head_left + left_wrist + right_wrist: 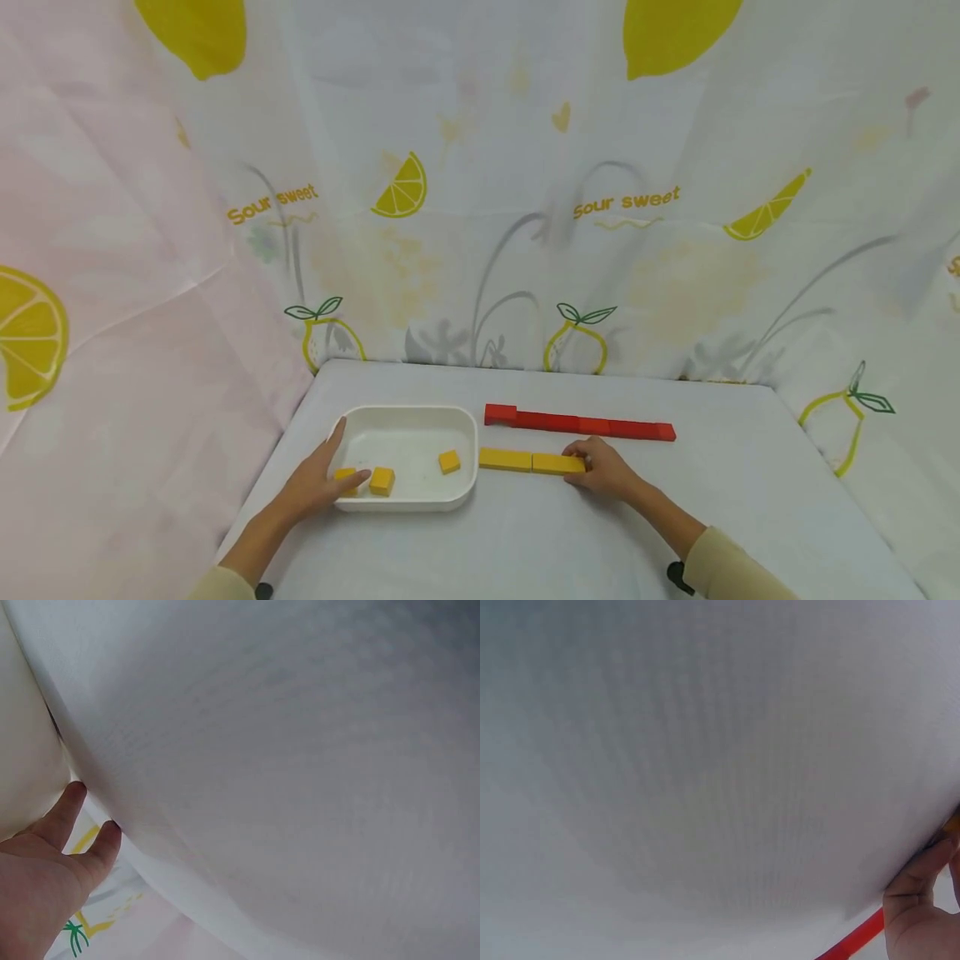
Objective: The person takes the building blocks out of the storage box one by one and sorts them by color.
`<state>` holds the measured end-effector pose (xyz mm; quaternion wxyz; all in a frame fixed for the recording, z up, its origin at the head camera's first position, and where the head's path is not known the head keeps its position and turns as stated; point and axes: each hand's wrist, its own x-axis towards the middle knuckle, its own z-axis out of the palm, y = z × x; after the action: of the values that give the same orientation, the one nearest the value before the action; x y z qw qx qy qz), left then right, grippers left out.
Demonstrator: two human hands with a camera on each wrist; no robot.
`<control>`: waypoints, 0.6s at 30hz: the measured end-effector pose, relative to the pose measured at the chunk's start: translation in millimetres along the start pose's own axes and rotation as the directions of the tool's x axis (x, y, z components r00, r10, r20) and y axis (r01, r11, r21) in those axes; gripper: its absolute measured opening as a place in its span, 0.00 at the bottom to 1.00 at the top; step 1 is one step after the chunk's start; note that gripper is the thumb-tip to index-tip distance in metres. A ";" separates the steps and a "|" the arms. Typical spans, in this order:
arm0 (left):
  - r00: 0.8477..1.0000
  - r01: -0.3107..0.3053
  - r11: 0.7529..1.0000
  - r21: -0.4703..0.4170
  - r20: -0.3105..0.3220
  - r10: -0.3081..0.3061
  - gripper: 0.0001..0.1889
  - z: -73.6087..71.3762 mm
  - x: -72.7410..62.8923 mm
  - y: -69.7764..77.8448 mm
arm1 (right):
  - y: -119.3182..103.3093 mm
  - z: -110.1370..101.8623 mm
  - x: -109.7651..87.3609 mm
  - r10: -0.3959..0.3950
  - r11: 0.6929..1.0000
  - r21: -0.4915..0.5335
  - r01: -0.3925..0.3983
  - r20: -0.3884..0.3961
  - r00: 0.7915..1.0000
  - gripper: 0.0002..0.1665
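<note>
In the head view a white tray [405, 505] lies on the table with three yellow pieces in it: a cube [382, 481], a smaller-looking block [449, 462] and a block [343, 477] partly covered by my left thumb. My left hand [313, 482] rests at the tray's left end, thumb stretched over the inside, fingers along the outer wall. Fingertips [76, 791] touch down beside that wall in the left wrist view. A row of yellow blocks [506, 460] extends from the tray's right side. My right hand [606, 468] pinches the yellow block [557, 464] at its right end.
Behind the yellow row lies a longer row of red blocks [577, 422], with a raised-looking block [500, 414] at its left end. White cloth covers the table [525, 542]. Lemon-printed curtains [480, 208] hang along the back and sides.
</note>
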<state>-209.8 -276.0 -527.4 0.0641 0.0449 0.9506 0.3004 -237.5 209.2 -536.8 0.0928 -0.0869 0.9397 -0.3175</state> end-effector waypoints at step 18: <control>1.000 0.014 1.000 -0.018 0.005 -0.014 0.58 0.2 0.8 -1.9 | -2.7 0.4 0.2 -0.013 1.000 -0.010 0.012 -0.016 1.000 0.17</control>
<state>-210.6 -277.3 -528.7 0.0687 0.0384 0.9480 0.3085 -237.3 206.7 -535.5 0.0829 -0.0907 0.9414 -0.3142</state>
